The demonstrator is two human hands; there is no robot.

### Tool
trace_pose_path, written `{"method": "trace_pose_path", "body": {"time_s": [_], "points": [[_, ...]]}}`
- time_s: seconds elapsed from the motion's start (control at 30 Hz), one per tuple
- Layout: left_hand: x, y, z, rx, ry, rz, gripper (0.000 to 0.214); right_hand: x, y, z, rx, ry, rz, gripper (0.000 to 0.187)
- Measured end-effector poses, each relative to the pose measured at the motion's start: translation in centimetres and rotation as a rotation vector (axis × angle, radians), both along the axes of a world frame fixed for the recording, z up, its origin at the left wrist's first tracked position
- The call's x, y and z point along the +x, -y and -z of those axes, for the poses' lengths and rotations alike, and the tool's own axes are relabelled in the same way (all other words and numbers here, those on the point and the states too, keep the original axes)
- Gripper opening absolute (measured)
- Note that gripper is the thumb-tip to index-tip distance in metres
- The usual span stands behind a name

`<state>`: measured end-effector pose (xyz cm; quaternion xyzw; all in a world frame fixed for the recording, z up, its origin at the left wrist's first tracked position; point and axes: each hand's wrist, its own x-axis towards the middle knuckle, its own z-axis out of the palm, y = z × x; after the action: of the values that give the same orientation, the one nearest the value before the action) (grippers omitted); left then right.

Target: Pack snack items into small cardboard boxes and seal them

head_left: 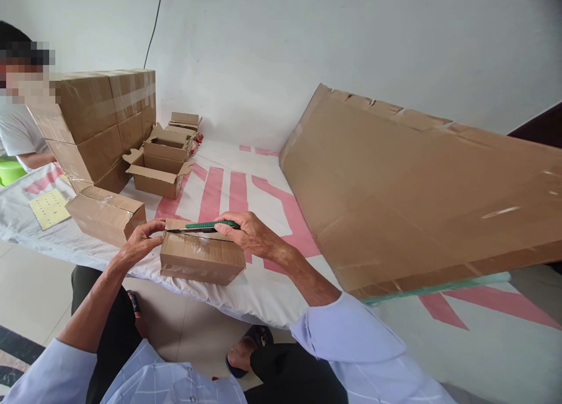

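A small taped cardboard box [199, 257] sits at the near edge of the white and pink table cover [246, 187]. My right hand [248, 234] is closed round a green-handled utility knife [206, 225], whose blade lies along the tape seam on the box's top. My left hand [140, 243] grips the box's left end, fingers curled over its top corner.
Another closed small box [105, 214] lies just left. Open empty boxes [160, 170] and a stack of large taped cartons [100, 123] stand further back. A big flattened cardboard sheet [417, 187] covers the right. A person [17, 123] sits far left by a yellow card [49, 208].
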<state>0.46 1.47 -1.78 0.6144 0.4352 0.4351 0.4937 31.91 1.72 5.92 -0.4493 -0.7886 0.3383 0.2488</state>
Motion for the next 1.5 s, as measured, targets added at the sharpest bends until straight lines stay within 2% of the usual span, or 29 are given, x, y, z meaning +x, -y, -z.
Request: {"method": "trace_pose_path", "body": {"time_s": [0.2, 0.4, 0.63, 1.03, 1.3, 1.5], "points": [[-0.4, -0.1, 0.1, -0.003, -0.043, -0.001, 0.042, -0.7, -0.5, -1.6, 0.039, 0.128, -0.062, 0.037], [-0.4, -0.2, -0.6, -0.05, -0.046, 0.02, 0.04, -0.7, -0.6, -2.4, 0.107, 0.279, -0.016, 0.037], [0.0, -0.2, -1.1, -0.054, 0.005, 0.026, 0.037, 0.5, 0.1, -3.3, 0.161, 0.352, -0.01, 0.033], [0.2, -0.3, -1.0, -0.052, 0.005, 0.03, 0.038, 3.2, 0.1, -2.8, 0.194, 0.323, -0.014, 0.033], [0.2, -0.5, -1.1, -0.037, 0.01, 0.053, 0.029, 2.3, -0.2, -2.1, 0.205, 0.361, 0.003, 0.031], [0.2, -0.3, -1.4, -0.054, 0.024, 0.065, 0.032, 5.0, 0.4, -1.5, 0.213, 0.289, 0.03, 0.03]]}}
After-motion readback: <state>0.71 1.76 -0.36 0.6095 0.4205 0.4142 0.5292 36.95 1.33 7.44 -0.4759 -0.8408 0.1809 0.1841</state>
